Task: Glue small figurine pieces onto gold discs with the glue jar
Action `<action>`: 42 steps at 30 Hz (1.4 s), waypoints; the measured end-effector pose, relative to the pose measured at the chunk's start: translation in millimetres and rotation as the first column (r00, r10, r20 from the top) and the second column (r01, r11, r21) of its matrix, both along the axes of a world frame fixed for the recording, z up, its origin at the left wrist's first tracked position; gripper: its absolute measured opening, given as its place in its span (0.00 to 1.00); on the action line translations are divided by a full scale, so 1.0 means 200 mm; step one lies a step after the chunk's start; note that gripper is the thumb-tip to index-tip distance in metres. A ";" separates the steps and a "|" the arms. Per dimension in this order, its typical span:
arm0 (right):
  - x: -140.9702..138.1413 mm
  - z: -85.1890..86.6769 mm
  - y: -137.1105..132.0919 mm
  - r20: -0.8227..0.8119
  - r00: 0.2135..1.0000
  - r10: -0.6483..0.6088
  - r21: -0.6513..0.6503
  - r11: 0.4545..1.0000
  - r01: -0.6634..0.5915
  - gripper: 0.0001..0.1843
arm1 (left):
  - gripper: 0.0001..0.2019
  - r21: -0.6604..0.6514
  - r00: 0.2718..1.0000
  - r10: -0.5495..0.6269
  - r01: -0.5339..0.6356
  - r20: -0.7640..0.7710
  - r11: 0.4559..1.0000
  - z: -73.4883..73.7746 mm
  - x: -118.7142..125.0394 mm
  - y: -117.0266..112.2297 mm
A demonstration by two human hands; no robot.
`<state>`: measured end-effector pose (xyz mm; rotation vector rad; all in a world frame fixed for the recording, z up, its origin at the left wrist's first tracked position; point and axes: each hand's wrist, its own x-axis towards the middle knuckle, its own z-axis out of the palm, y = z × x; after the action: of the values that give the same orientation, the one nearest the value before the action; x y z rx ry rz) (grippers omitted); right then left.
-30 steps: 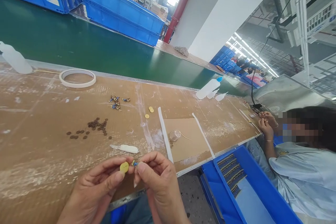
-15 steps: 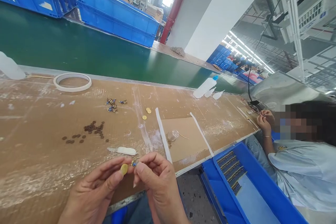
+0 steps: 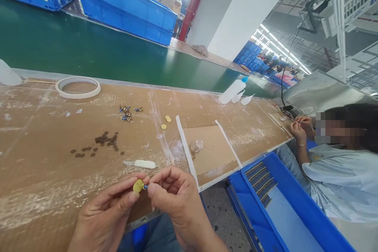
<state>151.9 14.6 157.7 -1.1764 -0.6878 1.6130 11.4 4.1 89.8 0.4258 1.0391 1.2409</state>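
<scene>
Pinching yellow disc [image 3: 138,186] near edge with left hand [image 3: 103,209], blue piece [image 3: 145,187] with right hand [image 3: 179,197], probably for keeping both visible.

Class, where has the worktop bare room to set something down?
Free: left of the brown discs; between the white bottles and blue bin. Crowded: among those discs, and around the left hand, right hand and slim white item.

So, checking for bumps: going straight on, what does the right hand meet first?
Beyond the blue part at the right hand, likely the yellow disc in the left hand; depth is unclear.
</scene>
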 end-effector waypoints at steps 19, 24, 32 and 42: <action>0.01 0.08 0.01 0.101 0.994 0.043 -0.052 0.998 -0.038 0.07 | 0.13 -0.011 0.994 0.085 -0.086 -0.068 0.996 0.08 0.05 -0.01; -0.01 0.11 0.03 0.068 0.997 0.041 -0.100 0.994 -0.034 0.07 | 0.15 -0.030 0.990 0.134 -0.136 -0.051 0.990 0.09 0.06 -0.01; -0.01 0.11 0.03 0.102 0.993 0.063 -0.136 0.989 -0.048 0.09 | 0.15 -0.008 0.991 0.126 -0.126 -0.044 0.992 0.10 0.06 -0.01; 0.01 0.09 0.03 0.080 0.993 0.089 -0.086 0.993 -0.082 0.08 | 0.15 -0.005 0.989 0.134 -0.134 -0.060 0.991 0.09 0.06 -0.02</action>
<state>154.1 21.3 176.5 -1.2961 -0.7396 1.6846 22.6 0.7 108.4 0.3931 1.1392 1.3489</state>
